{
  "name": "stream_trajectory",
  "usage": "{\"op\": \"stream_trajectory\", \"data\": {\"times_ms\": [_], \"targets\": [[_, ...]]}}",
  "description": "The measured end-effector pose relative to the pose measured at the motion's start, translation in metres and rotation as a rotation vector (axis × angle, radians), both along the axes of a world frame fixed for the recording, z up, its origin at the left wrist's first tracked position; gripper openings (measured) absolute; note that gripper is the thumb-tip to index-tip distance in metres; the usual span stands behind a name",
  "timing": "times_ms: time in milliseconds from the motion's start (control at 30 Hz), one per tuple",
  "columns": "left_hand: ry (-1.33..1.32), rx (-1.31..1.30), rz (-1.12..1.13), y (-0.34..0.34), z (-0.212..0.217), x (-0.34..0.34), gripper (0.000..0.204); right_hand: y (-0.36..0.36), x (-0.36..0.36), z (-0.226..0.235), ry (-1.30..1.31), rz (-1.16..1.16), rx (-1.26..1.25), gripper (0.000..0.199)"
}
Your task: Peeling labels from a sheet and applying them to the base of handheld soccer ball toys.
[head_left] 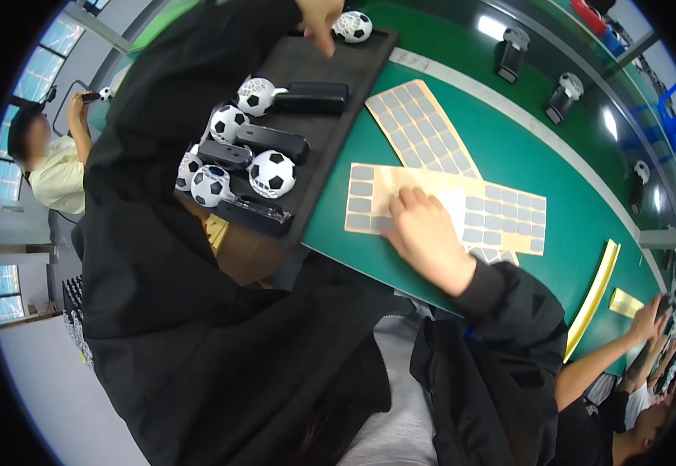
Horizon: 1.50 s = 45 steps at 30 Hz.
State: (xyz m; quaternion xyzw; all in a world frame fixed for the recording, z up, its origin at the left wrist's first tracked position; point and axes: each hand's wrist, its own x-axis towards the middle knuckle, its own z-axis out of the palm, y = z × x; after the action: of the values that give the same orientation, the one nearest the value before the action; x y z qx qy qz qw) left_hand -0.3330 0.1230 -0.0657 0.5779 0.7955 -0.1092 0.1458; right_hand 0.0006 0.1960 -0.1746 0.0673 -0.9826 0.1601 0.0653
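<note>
My right hand (pixel 423 233) lies on a tan backing sheet (pixel 447 175) of grey stickers, its fingers slightly bent and thumb set apart. Part of that sheet's stickers are gone, leaving bare backing. Beneath it, a second sticker sheet (pixel 419 124) sticks out at an angle. My left hand (pixel 321 23) reaches over the far end of a dark tray (pixel 318 58), beside a soccer-ball-shaped head (pixel 352 27). The picture's edge cuts off most of this hand, so its grip is hidden. Several black-handled devices with soccer-ball heads (pixel 272 175) lie in the tray.
A green conveyor belt (pixel 540 85) behind a pale rail (pixel 493 81) carries more ball-headed devices (pixel 565 97). Yellow strips (pixel 592 299) lie at the right of the green table (pixel 338 225). Co-workers' hands (pixel 648 322) are at the far right; another person (pixel 58 167) sits at left.
</note>
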Motion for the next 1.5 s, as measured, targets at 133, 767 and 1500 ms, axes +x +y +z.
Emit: {"op": "stream_trajectory", "data": {"times_ms": [133, 767, 1500], "targets": [[0.006, -0.134, 0.036, -0.031, -0.028, 0.027, 0.045, -0.010, 0.013, -0.014, 0.015, -0.106, 0.030, 0.026], [-0.574, 1.039, -0.251, 0.081, 0.084, 0.104, 0.026, -0.016, 0.014, -0.032, 0.110, -0.146, -0.276, 0.025], [-1.373, 2.064, 0.071, 0.137, 0.039, 0.164, 0.048, -0.004, 0.010, -0.034, -0.053, -0.137, -0.348, 0.021]]}}
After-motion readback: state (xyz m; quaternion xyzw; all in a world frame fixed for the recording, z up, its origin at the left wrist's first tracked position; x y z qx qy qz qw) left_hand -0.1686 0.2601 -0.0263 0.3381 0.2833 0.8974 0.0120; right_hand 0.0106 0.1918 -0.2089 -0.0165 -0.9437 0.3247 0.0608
